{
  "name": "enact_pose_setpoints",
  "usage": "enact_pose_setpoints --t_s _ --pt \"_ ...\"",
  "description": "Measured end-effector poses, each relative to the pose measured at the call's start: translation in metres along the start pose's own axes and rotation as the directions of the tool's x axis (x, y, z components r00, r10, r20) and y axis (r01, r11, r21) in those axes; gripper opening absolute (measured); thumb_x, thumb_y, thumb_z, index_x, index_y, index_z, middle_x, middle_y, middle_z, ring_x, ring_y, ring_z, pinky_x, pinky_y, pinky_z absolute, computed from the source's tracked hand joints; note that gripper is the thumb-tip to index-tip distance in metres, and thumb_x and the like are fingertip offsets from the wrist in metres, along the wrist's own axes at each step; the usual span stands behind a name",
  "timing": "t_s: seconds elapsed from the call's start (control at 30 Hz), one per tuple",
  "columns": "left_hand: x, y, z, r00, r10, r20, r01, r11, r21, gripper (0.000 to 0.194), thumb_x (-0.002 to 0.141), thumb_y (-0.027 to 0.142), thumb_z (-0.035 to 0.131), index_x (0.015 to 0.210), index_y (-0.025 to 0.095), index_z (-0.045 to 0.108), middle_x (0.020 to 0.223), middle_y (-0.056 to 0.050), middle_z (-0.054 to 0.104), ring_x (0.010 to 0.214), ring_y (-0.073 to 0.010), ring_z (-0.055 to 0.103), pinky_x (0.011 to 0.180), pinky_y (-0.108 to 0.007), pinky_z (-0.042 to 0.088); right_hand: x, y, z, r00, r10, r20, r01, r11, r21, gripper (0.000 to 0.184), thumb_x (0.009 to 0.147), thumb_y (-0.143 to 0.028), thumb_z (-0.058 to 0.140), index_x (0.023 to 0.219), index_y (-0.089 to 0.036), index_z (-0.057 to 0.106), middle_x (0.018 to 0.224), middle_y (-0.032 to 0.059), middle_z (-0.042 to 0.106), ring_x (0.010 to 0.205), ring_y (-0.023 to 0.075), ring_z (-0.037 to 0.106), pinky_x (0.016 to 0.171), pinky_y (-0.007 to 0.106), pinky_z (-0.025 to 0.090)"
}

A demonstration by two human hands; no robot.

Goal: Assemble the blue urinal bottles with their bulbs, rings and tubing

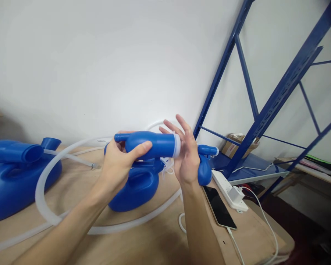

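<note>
My left hand [121, 156] is wrapped round a blue plastic bottle-shaped piece [156, 144], held level above the table. It has a narrow stub at its left end and a white cap [177, 145] at its right. Against that cap rests the palm side of my right hand [188, 156], its fingers spread and pointing up; part of the thumb is hidden. Just below stands a blue plastic jug [139, 187] with a moulded handle. Behind my right wrist is another blue jug [204, 173], topped by a similar blue piece [207, 150].
On the left of the wooden table [143, 246] lies a large blue jug [13, 184] with a wide spout. Translucent hose [45, 200] loops across the tabletop. A phone [220, 207] and white power strip [228, 191] lie at right, near a blue metal rack [273, 95].
</note>
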State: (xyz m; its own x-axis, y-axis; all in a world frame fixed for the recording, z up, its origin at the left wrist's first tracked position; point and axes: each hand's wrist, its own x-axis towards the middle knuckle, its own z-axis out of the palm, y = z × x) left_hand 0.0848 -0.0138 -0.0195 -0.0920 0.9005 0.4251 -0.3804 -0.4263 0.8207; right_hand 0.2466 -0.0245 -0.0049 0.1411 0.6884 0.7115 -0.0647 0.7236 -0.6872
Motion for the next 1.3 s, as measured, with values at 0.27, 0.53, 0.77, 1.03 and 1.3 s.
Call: enact_pose_setpoints --t_s 0.27,0.53,0.77,1.03,1.3 --pt "0.022 0.013 -0.012 0.990 0.049 -0.135 -0.072 0.982 -0.176 0.053 0.065 0.050 0.092 0.100 0.018 0.068 0.101 -0.006 0.073 0.094 -0.0291 0.074 0.067 -0.035 0.066 0.005 -0.008 -0.016 0.900 0.357 0.249 -0.258 0.899 -0.355 0.060 0.076 -0.047 0.088 0.128 -0.024 0.067 0.102 0.0068 0.080 0.097 0.0242 0.077 0.082 0.037 0.062" --pt "0.020 0.014 -0.011 0.988 0.081 -0.128 -0.103 0.980 -0.173 0.048 0.067 0.047 0.091 0.097 0.018 0.068 0.098 -0.006 0.072 0.094 -0.0287 0.073 0.071 -0.037 0.067 0.000 -0.001 0.000 0.950 0.218 0.224 -0.132 0.929 -0.345 0.027 0.085 -0.037 0.081 0.106 -0.021 0.079 0.095 0.0049 0.082 0.091 0.0221 0.077 0.077 0.033 0.060" --pt "0.021 0.016 -0.010 0.994 0.042 -0.103 -0.066 0.968 -0.242 0.055 0.068 0.052 0.090 0.103 0.017 0.067 0.105 -0.006 0.073 0.103 -0.0295 0.073 0.076 -0.037 0.067 0.000 0.010 -0.001 0.990 0.035 0.137 -0.009 0.983 -0.185 0.019 0.091 -0.034 0.076 0.107 -0.026 0.069 0.088 -0.0015 0.076 0.077 0.0153 0.075 0.076 0.030 0.062" --pt "0.024 0.011 -0.011 0.989 -0.072 -0.128 0.027 0.944 -0.330 0.049 0.071 0.051 0.089 0.102 0.020 0.068 0.104 -0.005 0.075 0.099 -0.0237 0.073 0.072 -0.027 0.064 -0.002 0.004 0.001 0.942 0.068 0.328 -0.012 0.985 -0.169 0.036 0.076 -0.034 0.090 0.098 -0.026 0.062 0.101 0.0005 0.071 0.091 0.0173 0.072 0.074 0.029 0.062" --pt "0.022 0.011 -0.010 0.990 -0.124 -0.066 0.093 0.930 -0.355 0.050 0.070 0.054 0.090 0.101 0.020 0.071 0.103 -0.007 0.076 0.097 -0.0262 0.075 0.073 -0.031 0.066 0.000 0.026 0.015 0.972 -0.235 -0.005 0.235 0.971 -0.054 0.016 0.078 -0.024 0.087 0.078 -0.027 0.071 0.081 -0.0007 0.069 0.080 0.0171 0.069 0.069 0.031 0.062"
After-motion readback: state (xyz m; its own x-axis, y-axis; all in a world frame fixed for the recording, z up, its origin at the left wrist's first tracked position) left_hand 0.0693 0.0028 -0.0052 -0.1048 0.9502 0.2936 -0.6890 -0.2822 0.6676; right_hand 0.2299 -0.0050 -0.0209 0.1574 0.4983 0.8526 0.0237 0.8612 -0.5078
